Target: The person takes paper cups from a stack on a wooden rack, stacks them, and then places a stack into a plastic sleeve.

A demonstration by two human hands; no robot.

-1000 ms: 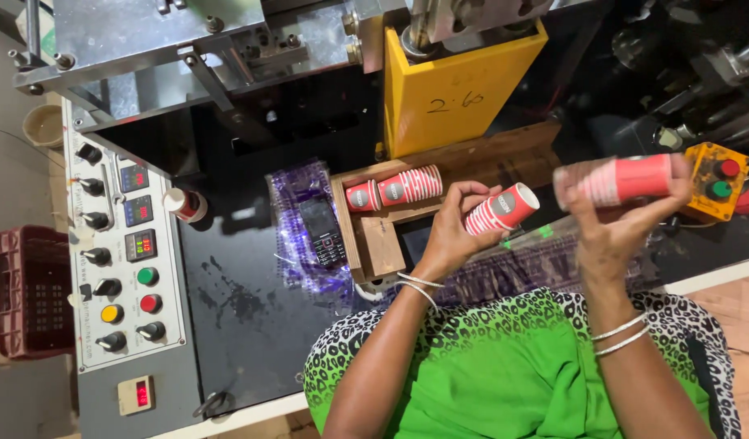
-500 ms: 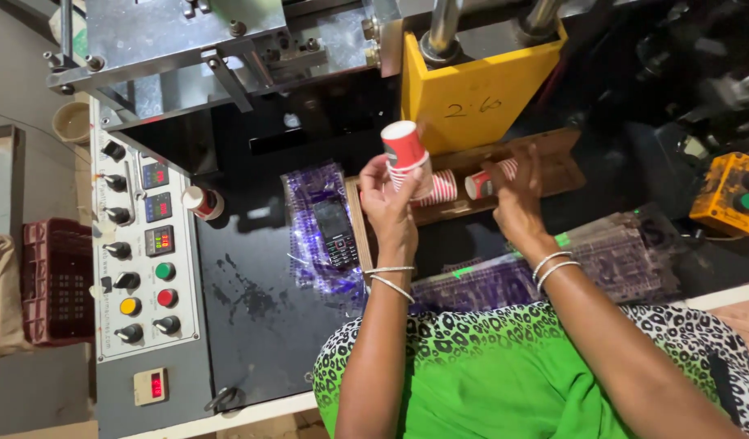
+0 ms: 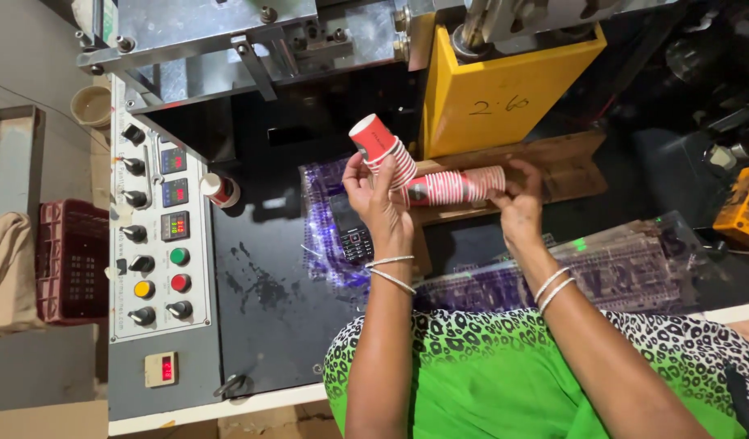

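Observation:
My left hand [image 3: 374, 199] holds a short stack of red and white paper cups [image 3: 382, 149], tilted up and to the left with the cup bottoms outward. My right hand [image 3: 519, 199] grips the right end of a longer stack of red and white paper cups [image 3: 454, 187] lying sideways over a wooden tray [image 3: 553, 167]. The two stacks meet near my left hand's fingers. A dark mobile phone [image 3: 351, 236] lies on purple plastic wrap [image 3: 325, 244] just left of my left wrist.
A yellow machine block [image 3: 504, 89] stands behind the tray. A grey control panel [image 3: 159, 236] with knobs, displays and coloured buttons is at left, a single red cup [image 3: 221, 191] beside it. Clear printed plastic sleeves [image 3: 618, 268] lie at right. A red crate [image 3: 69, 260] sits far left.
The view has shifted. My left hand keeps its short cup stack raised; my right hand has brought the long stack down from the right and now holds it over the wooden tray.

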